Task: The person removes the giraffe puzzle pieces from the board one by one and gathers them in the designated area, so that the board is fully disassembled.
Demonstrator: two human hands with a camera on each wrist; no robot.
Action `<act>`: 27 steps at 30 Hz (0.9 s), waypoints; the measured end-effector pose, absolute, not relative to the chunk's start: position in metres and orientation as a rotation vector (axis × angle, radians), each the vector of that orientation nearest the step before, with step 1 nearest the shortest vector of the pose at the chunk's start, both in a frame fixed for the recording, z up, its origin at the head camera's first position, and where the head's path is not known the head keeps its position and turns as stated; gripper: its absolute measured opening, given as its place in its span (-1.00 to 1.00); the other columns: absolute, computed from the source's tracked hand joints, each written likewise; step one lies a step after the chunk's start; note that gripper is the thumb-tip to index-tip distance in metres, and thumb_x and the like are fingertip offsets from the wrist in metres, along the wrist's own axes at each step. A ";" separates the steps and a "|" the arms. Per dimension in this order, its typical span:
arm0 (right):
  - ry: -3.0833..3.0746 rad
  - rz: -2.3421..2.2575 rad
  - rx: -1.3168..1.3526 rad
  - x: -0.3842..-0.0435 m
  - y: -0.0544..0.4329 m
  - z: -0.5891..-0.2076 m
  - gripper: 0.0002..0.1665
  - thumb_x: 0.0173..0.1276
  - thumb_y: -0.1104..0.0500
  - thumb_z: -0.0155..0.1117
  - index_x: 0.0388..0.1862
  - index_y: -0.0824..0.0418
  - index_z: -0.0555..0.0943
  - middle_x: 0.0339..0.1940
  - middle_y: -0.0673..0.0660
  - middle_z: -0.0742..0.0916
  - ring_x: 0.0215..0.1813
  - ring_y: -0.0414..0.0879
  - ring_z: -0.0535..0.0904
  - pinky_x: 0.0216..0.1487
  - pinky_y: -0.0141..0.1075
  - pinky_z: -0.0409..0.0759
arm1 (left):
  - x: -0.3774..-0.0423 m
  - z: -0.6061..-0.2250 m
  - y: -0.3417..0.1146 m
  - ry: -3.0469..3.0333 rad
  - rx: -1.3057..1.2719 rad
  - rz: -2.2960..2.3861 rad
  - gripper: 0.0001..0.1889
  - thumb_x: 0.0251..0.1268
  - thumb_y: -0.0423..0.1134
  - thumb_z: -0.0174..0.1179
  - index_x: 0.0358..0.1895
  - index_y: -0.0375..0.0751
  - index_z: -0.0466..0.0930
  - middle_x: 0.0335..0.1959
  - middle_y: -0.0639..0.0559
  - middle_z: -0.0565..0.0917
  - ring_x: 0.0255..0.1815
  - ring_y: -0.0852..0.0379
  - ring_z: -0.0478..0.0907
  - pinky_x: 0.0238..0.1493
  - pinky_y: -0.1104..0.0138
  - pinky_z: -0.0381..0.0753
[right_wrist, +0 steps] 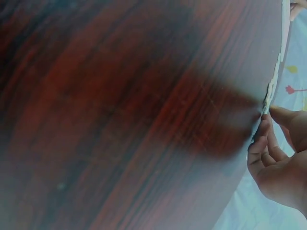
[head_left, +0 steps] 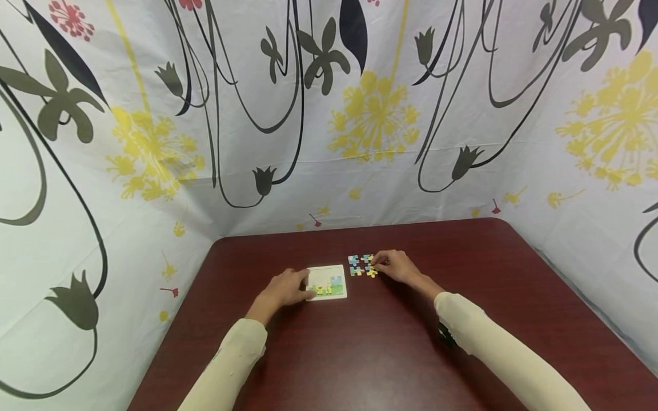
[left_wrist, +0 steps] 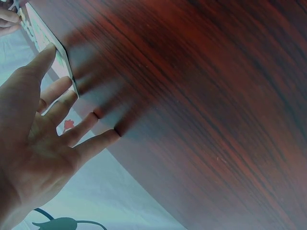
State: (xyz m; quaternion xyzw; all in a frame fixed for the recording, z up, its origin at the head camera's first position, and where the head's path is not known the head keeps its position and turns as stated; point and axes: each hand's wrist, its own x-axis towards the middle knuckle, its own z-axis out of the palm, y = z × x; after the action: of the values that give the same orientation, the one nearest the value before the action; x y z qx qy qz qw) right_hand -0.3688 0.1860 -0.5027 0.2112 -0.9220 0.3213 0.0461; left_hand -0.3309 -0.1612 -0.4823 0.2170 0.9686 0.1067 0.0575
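Observation:
A square puzzle board (head_left: 327, 273) with a pale rim lies on the table. Several joined pieces of a colourful picture fill its lower part. My left hand (head_left: 288, 287) is at the board's left side, thumb over its surface, and in the left wrist view the left hand (left_wrist: 53, 115) has its fingers spread, some at the board's edge. Right of the board lie several loose jigsaw pieces (head_left: 356, 271) in blue, yellow and green. My right hand (head_left: 397, 266) is over the rightmost ones, its thumb and fingertips pinching a piece; the fingers partly hide it.
The dark red wooden table (head_left: 349, 354) has rounded far corners. A white cloth (head_left: 319, 171) printed with flowers and stems hangs behind it and along both sides.

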 end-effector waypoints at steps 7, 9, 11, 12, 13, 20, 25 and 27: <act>-2.812 0.970 0.664 -0.370 0.188 -0.507 -0.89 0.46 0.29 0.38 -0.09 0.23 0.76 -0.14 0.13 0.83 -0.10 0.05 0.76 -0.04 0.00 0.67 | -0.330 -0.482 -0.160 2.934 0.661 0.340 -0.65 0.37 0.14 0.37 -0.09 0.00 0.54 -0.33 0.09 0.49 -0.24 0.07 0.39 -0.21 0.10 0.45; -2.809 0.978 0.668 -0.371 0.188 -0.507 -0.89 0.46 0.29 0.37 -0.08 0.24 0.76 -0.14 0.14 0.82 -0.10 0.05 0.75 -0.04 0.00 0.67 | -0.330 -0.481 -0.160 2.933 0.659 0.345 -0.65 0.36 0.13 0.38 -0.10 0.00 0.53 -0.33 0.09 0.48 -0.24 0.07 0.39 -0.22 0.11 0.45; -2.811 0.984 0.665 -0.370 0.188 -0.507 -0.89 0.46 0.29 0.37 -0.08 0.24 0.75 -0.14 0.13 0.82 -0.10 0.05 0.75 -0.05 -0.01 0.67 | -0.329 -0.481 -0.160 2.931 0.655 0.342 -0.65 0.37 0.14 0.37 -0.10 0.00 0.53 -0.33 0.09 0.48 -0.24 0.07 0.39 -0.22 0.12 0.45; -2.812 0.987 0.664 -0.370 0.187 -0.506 -0.88 0.46 0.29 0.37 -0.08 0.24 0.75 -0.14 0.13 0.82 -0.10 0.05 0.75 -0.05 -0.01 0.67 | -0.329 -0.480 -0.160 2.930 0.653 0.340 -0.65 0.37 0.14 0.37 -0.10 0.00 0.53 -0.33 0.09 0.48 -0.24 0.07 0.39 -0.22 0.12 0.45; -2.813 0.991 0.664 -0.369 0.187 -0.506 -0.88 0.46 0.29 0.37 -0.07 0.25 0.75 -0.15 0.14 0.82 -0.10 0.05 0.75 -0.05 -0.01 0.67 | -0.329 -0.480 -0.161 2.929 0.649 0.339 -0.65 0.37 0.15 0.37 -0.09 0.01 0.53 -0.33 0.09 0.48 -0.24 0.07 0.39 -0.22 0.12 0.44; -2.807 1.002 0.688 -0.367 0.177 -0.501 -0.84 0.45 0.29 0.39 -0.04 0.30 0.74 -0.19 0.14 0.82 -0.16 0.01 0.76 -0.12 -0.08 0.68 | -0.330 -0.482 -0.161 2.927 0.624 0.339 -0.62 0.33 0.19 0.38 -0.08 0.03 0.52 -0.31 0.09 0.48 -0.23 0.07 0.39 -0.21 0.12 0.43; -2.811 1.048 0.699 -0.366 0.167 -0.500 -0.84 0.45 0.30 0.38 -0.04 0.30 0.75 -0.19 0.15 0.82 -0.20 -0.05 0.76 -0.20 -0.19 0.68 | -0.330 -0.481 -0.161 2.929 0.620 0.344 -0.61 0.32 0.18 0.39 -0.10 0.02 0.52 -0.32 0.08 0.48 -0.25 0.07 0.39 -0.23 0.13 0.42; -2.806 1.057 0.714 -0.365 0.164 -0.501 -0.85 0.44 0.30 0.39 -0.05 0.30 0.75 -0.19 0.15 0.82 -0.19 -0.06 0.76 -0.20 -0.20 0.68 | -0.330 -0.481 -0.160 2.929 0.617 0.344 -0.61 0.32 0.18 0.39 -0.11 0.02 0.52 -0.32 0.08 0.48 -0.26 0.07 0.40 -0.24 0.13 0.43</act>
State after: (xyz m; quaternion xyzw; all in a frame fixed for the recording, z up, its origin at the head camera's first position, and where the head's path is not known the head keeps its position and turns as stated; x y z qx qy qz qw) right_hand -0.3655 0.1636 -0.5009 0.2316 -0.9099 0.3428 0.0295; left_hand -0.3303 -0.1603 -0.4811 0.2044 0.9701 0.1138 0.0642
